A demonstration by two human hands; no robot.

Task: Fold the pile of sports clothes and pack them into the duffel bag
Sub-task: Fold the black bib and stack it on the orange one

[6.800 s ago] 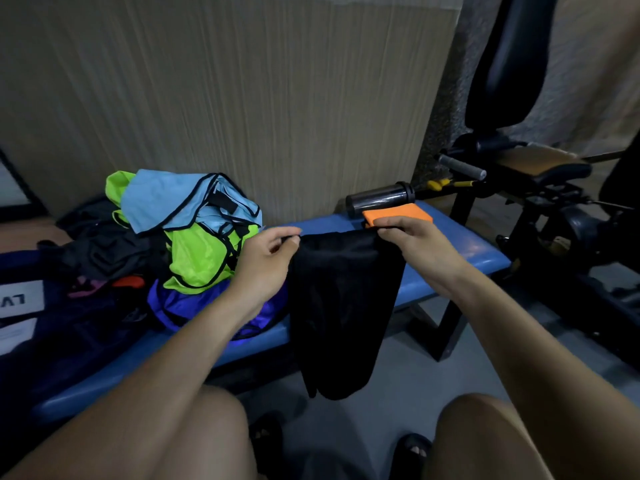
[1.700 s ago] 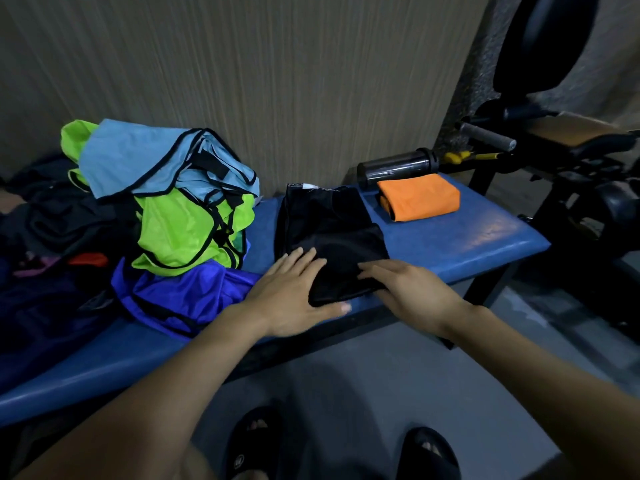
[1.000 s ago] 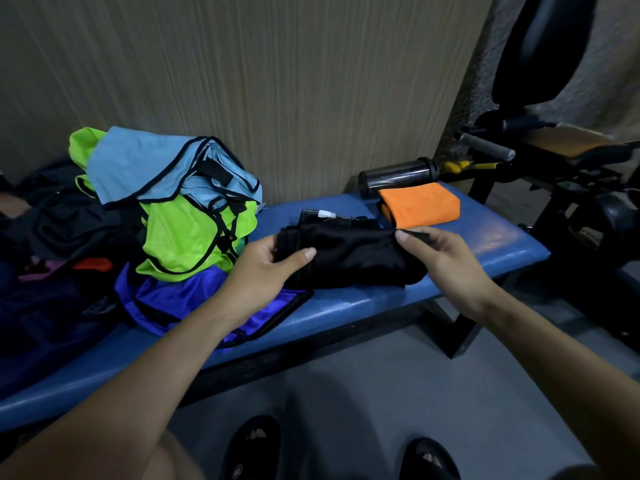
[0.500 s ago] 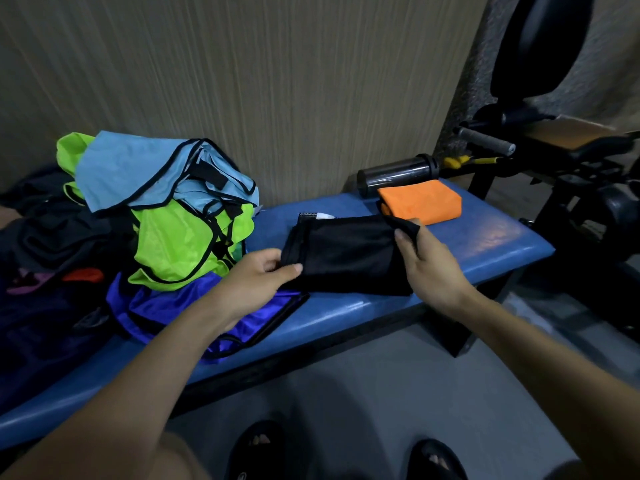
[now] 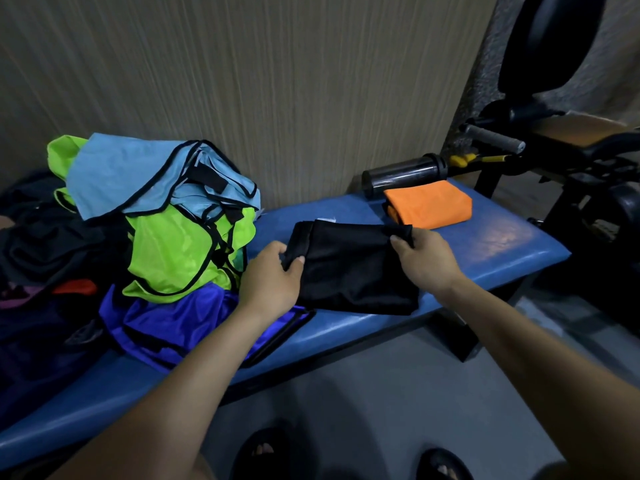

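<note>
The black garment (image 5: 353,268) lies folded on the blue counter (image 5: 502,244), about in the middle of it, and both hands hold it by opposite ends. The left hand (image 5: 270,275) pinches the left edge, thumb on top and fingers curled under the bunched cloth. The right hand (image 5: 420,258) pinches the far right corner between thumb and fingers. A grip at each end probably keeps the layers stacked, so the folds do not slide apart while the piece is squared up or lifted.

Just beyond the right hand sits a folded orange cloth (image 5: 429,204), at the far right of the counter, with a dark bottle (image 5: 405,174) lying on its side behind it against the wall. The orange piece looks like a finished one set aside, and the black garment is placed beside it, apart from the unfolded things.

To the left is the pile still to be done: a light blue bib (image 5: 138,174) on top, a lime green bib (image 5: 180,251) beneath, and a purple garment (image 5: 173,323) spreading toward the near edge. Further left lie dark clothes (image 5: 45,237); whether the duffel bag is among them I cannot tell.

Most of the folding seems to remain, and nothing appears packed yet.
</note>
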